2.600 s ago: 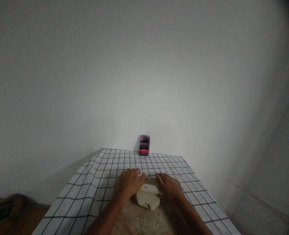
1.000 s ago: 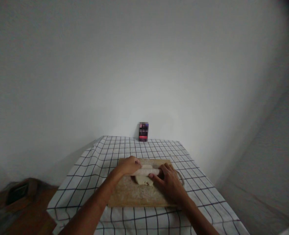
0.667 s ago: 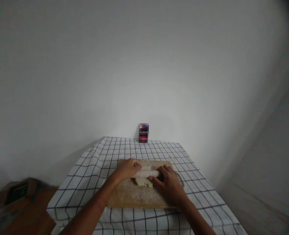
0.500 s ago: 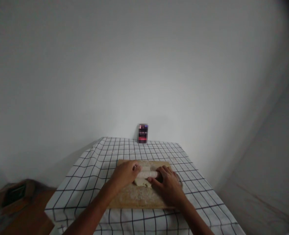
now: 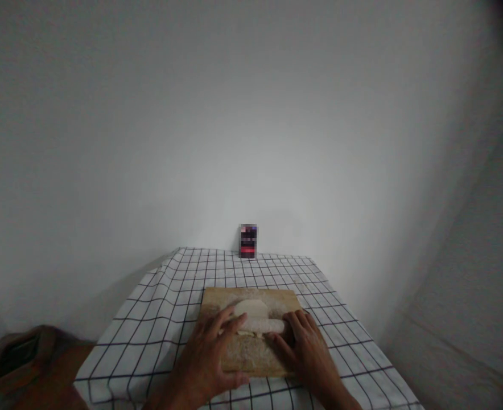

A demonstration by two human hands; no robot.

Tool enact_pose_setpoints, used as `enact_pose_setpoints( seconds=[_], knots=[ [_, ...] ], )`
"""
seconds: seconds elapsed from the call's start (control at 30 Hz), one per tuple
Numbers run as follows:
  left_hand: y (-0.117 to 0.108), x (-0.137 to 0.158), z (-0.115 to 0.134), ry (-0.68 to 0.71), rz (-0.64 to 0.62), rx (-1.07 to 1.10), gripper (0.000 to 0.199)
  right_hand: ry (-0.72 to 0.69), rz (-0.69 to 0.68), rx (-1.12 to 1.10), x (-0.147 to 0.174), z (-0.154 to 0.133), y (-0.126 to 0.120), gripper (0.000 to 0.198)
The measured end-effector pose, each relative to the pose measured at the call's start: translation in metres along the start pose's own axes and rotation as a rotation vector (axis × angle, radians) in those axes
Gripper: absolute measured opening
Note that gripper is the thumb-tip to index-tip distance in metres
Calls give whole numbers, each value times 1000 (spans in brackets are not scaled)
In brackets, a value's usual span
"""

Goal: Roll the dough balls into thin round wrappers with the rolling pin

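A pale, floury rolling pin lies crosswise on a piece of dough in the middle of a wooden board. Most of the dough shows as a smooth rounded sheet on the pin's far side, with a ragged edge on the near side. At the pin's left end, my left hand has its fingers spread and its thumb stretched out over the board's near edge. The fingertips reach the pin and partly hide it. My right hand is wrapped round the pin's right end, its thumb on the near side.
Flour dusts the board, which rests on a white tablecloth with dark grid lines. A small pixelated upright object stands at the table's back edge against the pale wall. A brown box is low on the left.
My left hand has opened from curled fingers, moved nearer me and spread over the pin's left end. The pin is nearer on the dough, exposing more beyond it. The view has tilted up slightly.
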State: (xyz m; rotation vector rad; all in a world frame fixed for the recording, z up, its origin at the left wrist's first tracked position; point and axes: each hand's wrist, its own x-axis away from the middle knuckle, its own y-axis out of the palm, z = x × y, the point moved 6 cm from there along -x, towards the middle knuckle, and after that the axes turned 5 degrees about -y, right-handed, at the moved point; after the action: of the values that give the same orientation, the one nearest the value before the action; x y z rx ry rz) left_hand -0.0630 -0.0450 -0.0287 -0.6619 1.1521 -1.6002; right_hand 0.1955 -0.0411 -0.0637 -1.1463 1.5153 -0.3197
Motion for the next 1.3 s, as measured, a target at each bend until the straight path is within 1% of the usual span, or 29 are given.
enact_pose_setpoints(
  seconds=[0.2,0.43,0.53,0.67,0.77,0.83,0.87,0.97,1.0,1.07,1.13,1.23,1.3],
  knots=[
    [-13,-8,5,-9,14,-14,106,-3,-3,-6,-14,2,6,26],
    [-10,-25,-3,18,28,-3,107,-2,-32,14,-29,14,19,28],
    [-10,-32,-5,12,43,7,103,3,-24,11,-38,17,23,29],
    [-11,-39,-7,3,57,-2,102,9,-74,-6,-50,18,30,34],
    [-12,-45,-9,-7,58,-3,103,23,-93,32,-56,19,34,36],
    [-16,-51,-10,8,53,5,96,24,-89,79,-59,18,34,37],
    [-19,-54,-10,21,56,9,87,24,-92,100,-61,17,34,37],
    [-29,-69,-8,43,102,36,51,32,-161,128,-72,14,31,42],
    [-33,-76,-7,43,120,43,45,36,-209,127,-78,14,30,43],
    [-35,-92,-5,39,136,18,46,66,-316,123,-91,14,29,48],
    [-34,-111,-5,18,128,-66,46,127,-388,136,-106,17,29,53],
    [-29,-141,-12,-28,102,-182,41,176,-403,205,-128,22,31,46],
    [-25,-161,-20,-25,77,-161,37,164,-399,248,-140,25,38,41]
  ],
)
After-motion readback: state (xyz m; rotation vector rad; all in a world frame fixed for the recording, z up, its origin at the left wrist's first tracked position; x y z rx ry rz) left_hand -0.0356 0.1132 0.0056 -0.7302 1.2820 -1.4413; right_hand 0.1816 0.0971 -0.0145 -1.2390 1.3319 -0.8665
